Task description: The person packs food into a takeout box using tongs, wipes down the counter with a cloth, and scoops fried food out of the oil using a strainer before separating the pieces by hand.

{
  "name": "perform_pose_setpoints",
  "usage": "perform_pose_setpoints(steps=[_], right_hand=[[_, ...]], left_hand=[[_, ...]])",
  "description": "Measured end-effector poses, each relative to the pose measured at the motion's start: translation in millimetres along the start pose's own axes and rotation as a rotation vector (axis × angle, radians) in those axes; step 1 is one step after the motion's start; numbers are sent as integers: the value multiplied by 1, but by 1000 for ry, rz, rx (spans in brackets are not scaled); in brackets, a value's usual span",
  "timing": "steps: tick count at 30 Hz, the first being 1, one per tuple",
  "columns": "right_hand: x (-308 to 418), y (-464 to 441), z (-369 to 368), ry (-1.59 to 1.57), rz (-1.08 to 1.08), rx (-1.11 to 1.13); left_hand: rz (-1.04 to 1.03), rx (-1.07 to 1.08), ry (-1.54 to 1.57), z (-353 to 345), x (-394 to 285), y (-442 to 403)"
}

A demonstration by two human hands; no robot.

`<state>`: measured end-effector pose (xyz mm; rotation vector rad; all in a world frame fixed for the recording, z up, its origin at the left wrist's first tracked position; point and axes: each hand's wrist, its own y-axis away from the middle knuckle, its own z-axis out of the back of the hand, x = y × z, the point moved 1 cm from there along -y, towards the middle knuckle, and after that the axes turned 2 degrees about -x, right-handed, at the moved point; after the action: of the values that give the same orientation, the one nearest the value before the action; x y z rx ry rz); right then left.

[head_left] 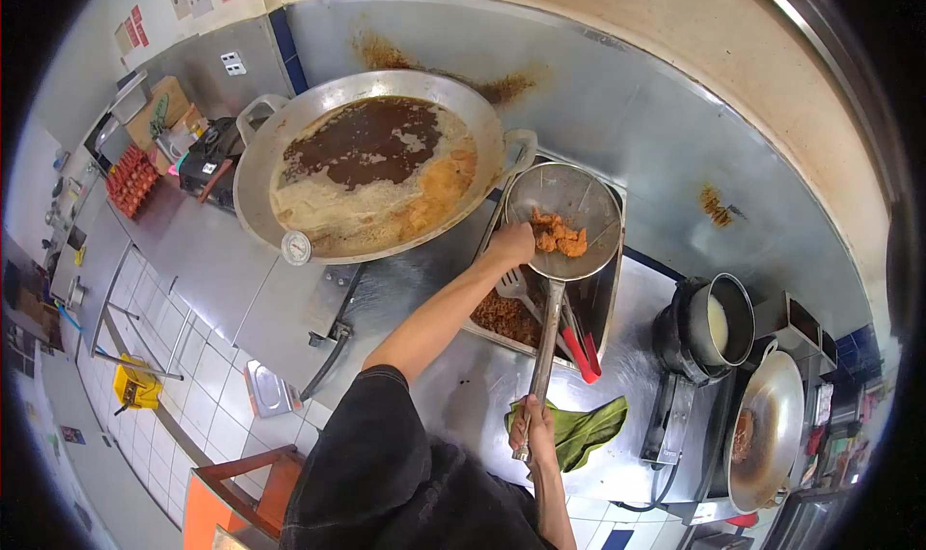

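Note:
My right hand [535, 434] is wrapped round the long handle of a wire-mesh strainer [590, 195]. A few orange-brown fried pieces [559, 235] lie in its mesh bowl. At the bowl's left side, my left hand [513, 244] is closed right beside these pieces; what its fingers hold, if anything, is hidden. Beneath the strainer is a rectangular metal tray [613, 309] with brown fried bits [508, 317], a slotted turner [513, 286] and red-handled tongs [582, 352]. A green cloth [584, 434] lies on the counter by my right hand.
A large wok [253, 188] of foaming brown oil stands to the left, with a dial thermometer [296, 248] on its near rim. On the right are a pot [738, 309] of pale liquid and another wok [776, 425]. An orange chair [207, 511] stands at lower left.

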<state>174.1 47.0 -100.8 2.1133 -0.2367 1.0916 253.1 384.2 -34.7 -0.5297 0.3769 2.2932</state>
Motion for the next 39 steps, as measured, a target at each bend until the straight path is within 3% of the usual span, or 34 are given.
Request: perform_pose_setpoints(steps=[1, 4, 8, 10, 11, 13, 16, 20, 22, 25, 29, 32, 39], right_hand=[[4, 5, -5, -41, -30, 1], [4, 4, -10, -20, -1, -11], [5, 5, -15, -60, -38, -38], [3, 5, -15, -63, -26, -32], [3, 5, -15, -62, -23, -36], [2, 4, -15, -72, -18, -24], [3, 5, -18, -59, -14, -26], [3, 5, -19, -47, -4, -33], [2, 4, -18, -52, -10, -36], [2, 4, -18, -42, -12, -36], [3, 4, -19, -7, 14, -17], [5, 4, -21, -31, -7, -21], [6, 4, -23, -24, 3, -17]], left_hand=[[25, 130, 7, 8, 2, -3], [150, 176, 196, 14, 5, 2], [141, 318, 140, 17, 7, 2], [119, -14, 129, -2, 16, -7], [115, -13, 131, -1, 17, -11], [153, 251, 175, 19, 14, -7], [210, 297, 183, 12, 14, -14], [164, 186, 132, 8, 12, -10], [-67, -53, -95, 2, 7, -7], [-143, -180, -123, -11, 2, -7], [-32, -96, -163, -30, -7, -28], [-54, 7, -90, -7, -10, -12], [70, -26, -23, -18, -2, -15]])
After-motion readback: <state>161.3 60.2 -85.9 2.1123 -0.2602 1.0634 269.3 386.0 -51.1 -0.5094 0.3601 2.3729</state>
